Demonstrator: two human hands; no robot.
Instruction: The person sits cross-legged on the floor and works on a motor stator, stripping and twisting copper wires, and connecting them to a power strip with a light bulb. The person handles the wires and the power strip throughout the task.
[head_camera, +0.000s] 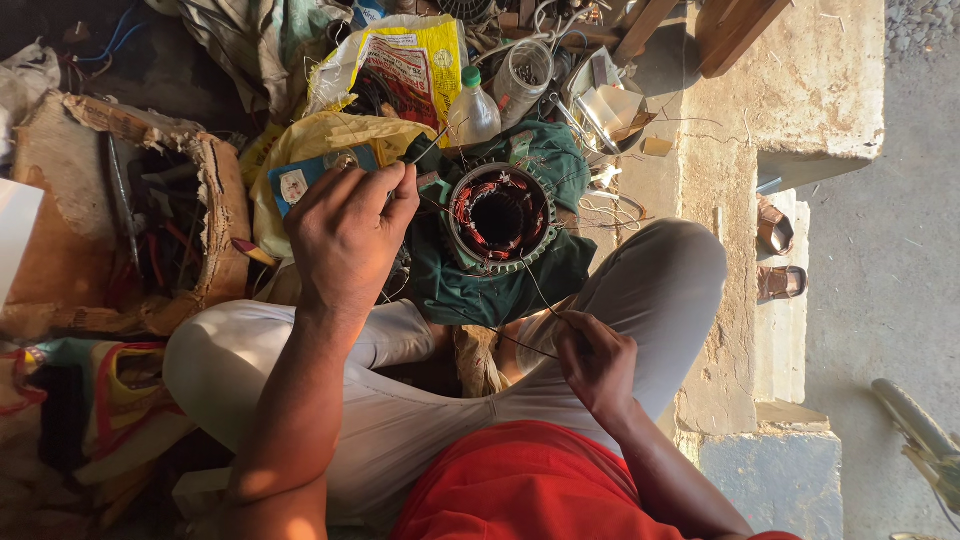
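- The round grey metal motor stator with copper windings (499, 217) sat on a dark green cloth (470, 285) before the crossed legs.
- Left hand (348, 235) was pinched shut on a thin dark tool (428, 148); right hand (597, 362) was pinched on a thin thread (535, 295).
- Step, seemingly: lacing the windings; next called for keeping the thread taut.

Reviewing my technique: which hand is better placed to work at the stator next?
Probably the left hand: it sits right beside the stator, pinching a thin tool. The right hand is back by the knee, pinching the thread.

Thin wire (520, 345) too fine; fingers (572, 330) hide its end.
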